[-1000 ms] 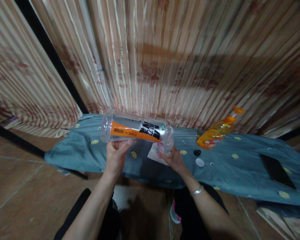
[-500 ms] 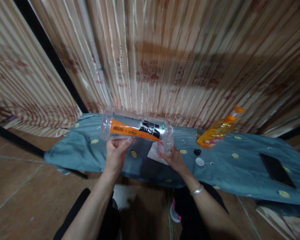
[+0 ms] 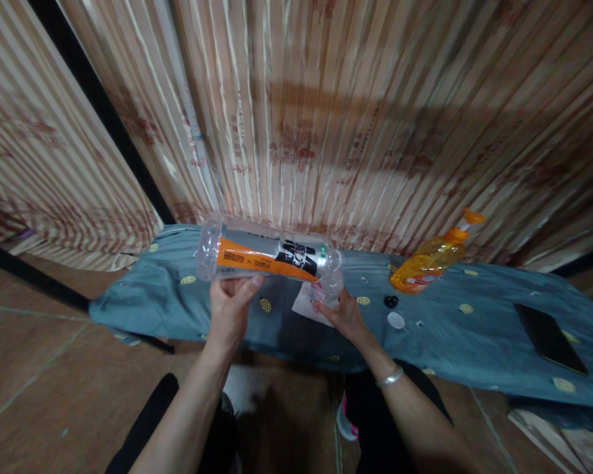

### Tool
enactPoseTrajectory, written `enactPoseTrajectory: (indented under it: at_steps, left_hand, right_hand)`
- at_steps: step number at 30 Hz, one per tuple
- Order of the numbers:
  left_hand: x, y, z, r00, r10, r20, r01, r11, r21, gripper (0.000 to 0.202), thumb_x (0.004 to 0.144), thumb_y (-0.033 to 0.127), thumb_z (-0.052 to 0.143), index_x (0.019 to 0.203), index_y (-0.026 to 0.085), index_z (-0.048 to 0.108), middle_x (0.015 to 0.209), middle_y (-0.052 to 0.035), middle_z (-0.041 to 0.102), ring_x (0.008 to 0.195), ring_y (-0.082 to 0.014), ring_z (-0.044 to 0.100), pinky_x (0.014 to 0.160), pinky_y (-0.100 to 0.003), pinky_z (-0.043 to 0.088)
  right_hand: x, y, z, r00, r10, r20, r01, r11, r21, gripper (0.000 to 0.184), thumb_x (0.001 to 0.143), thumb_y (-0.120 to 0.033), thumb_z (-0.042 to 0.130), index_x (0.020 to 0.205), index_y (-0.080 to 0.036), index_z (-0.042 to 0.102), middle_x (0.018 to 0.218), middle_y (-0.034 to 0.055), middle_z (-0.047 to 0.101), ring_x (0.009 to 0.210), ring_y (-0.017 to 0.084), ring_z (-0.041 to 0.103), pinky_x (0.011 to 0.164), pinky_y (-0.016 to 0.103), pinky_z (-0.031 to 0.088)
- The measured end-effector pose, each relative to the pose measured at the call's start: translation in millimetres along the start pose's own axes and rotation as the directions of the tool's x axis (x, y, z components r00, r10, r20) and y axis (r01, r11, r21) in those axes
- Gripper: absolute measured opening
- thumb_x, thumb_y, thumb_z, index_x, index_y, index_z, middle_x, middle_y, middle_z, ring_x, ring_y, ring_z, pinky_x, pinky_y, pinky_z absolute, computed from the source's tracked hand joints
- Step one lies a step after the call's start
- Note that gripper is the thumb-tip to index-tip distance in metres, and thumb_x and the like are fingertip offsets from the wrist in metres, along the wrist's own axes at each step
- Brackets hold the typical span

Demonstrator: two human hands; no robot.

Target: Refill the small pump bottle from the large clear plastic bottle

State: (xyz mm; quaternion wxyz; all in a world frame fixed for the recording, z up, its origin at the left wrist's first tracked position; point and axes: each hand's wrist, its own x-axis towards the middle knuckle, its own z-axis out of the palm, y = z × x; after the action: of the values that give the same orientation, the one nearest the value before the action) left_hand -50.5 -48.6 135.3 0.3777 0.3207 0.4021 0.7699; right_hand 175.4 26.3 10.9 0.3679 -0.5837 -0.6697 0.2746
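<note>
My left hand [image 3: 228,308] grips a large clear plastic bottle [image 3: 269,255] with an orange, grey and black label, held almost flat above the cloth. The bottle's neck end points right and down, onto a smaller clear bottle [image 3: 327,289] that my right hand [image 3: 343,315] holds upright on a white sheet [image 3: 304,304]. Both hands have their fingers wrapped round what they hold. The mouths of the two bottles meet, and whether anything is flowing I cannot tell.
A blue-green cloth [image 3: 188,299] with yellow dots covers a low surface. On it stand an orange pump bottle [image 3: 432,258], a black cap [image 3: 390,301], a white cap [image 3: 396,320] and a dark phone [image 3: 547,338]. Striped curtains [image 3: 326,118] hang behind.
The large bottle has shifted only slightly; both hands keep their hold in the same place.
</note>
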Motion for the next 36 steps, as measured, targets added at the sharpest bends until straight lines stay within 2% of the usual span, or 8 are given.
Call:
enactPoseTrajectory:
  at_steps: [5,13,23,28,32,36]
  left_hand:
    - [-5,-1,0.4,0.999,0.029,-0.022,-0.028,0.999,0.041,0.073,0.049,0.036,0.105,0.115,0.022,0.080,0.082,-0.0034,0.083,0.087,-0.0281,0.082,0.097,-0.044,0.065]
    - [-8,-3,-1.1,0.999,0.049,-0.015,-0.048,0.997,0.053,0.058,0.056,0.033,0.099,0.109,0.021,0.080,0.076,-0.0020,0.081,0.085,-0.0290,0.082,0.100,-0.047,0.063]
    - [-3,-2,1.2,0.999,0.034,-0.001,-0.034,0.998,0.049,0.062,0.055,0.033,0.098,0.114,0.023,0.081,0.068,0.0016,0.077,0.077,-0.0261,0.079,0.102,-0.047,0.062]
    - [1,0,0.2,1.000,0.030,0.004,-0.030,0.999,0.029,0.062,0.053,0.031,0.101,0.111,0.023,0.082,0.073,0.0006,0.080,0.077,-0.0243,0.079,0.101,-0.045,0.063]
    - [2,0,-0.7,1.000,0.025,0.017,-0.025,0.999,0.034,0.066,0.053,0.033,0.101,0.115,0.024,0.081,0.073,0.0008,0.080,0.078,-0.0257,0.080,0.100,-0.046,0.064]
    - [3,1,-1.1,0.999,0.019,0.026,-0.020,0.999,0.050,0.067,0.053,0.032,0.102,0.116,0.024,0.080,0.074,-0.0001,0.081,0.083,-0.0290,0.083,0.099,-0.048,0.064]
  right_hand:
    - [-1,-1,0,1.000,-0.011,-0.005,0.011,1.000,-0.013,0.047,0.078,-0.034,0.083,0.122,-0.023,0.070,0.107,0.0142,0.086,0.102,0.040,0.083,0.092,0.057,0.067]
    - [2,1,1,1.000,-0.005,0.004,0.005,0.999,-0.036,0.048,0.077,-0.036,0.083,0.122,-0.023,0.071,0.107,0.0145,0.086,0.103,0.041,0.083,0.092,0.055,0.068]
    - [2,1,1,1.000,-0.008,0.017,0.009,0.999,-0.049,0.048,0.079,-0.034,0.083,0.122,-0.021,0.070,0.108,0.0157,0.085,0.106,0.041,0.083,0.092,0.052,0.067]
    - [3,0,0,0.999,0.016,0.034,-0.014,0.998,-0.056,0.053,0.080,-0.037,0.080,0.128,-0.019,0.068,0.114,0.0178,0.085,0.109,0.041,0.083,0.096,0.056,0.065]
    - [3,0,0,0.998,0.031,0.050,-0.028,0.998,-0.055,0.056,0.080,-0.038,0.080,0.129,-0.014,0.068,0.113,0.0198,0.084,0.110,0.041,0.082,0.097,0.054,0.065]
    - [2,3,2,0.999,0.019,0.039,-0.017,0.999,-0.044,0.056,0.081,-0.041,0.079,0.130,-0.016,0.068,0.110,0.0154,0.085,0.107,0.039,0.083,0.094,0.048,0.066]
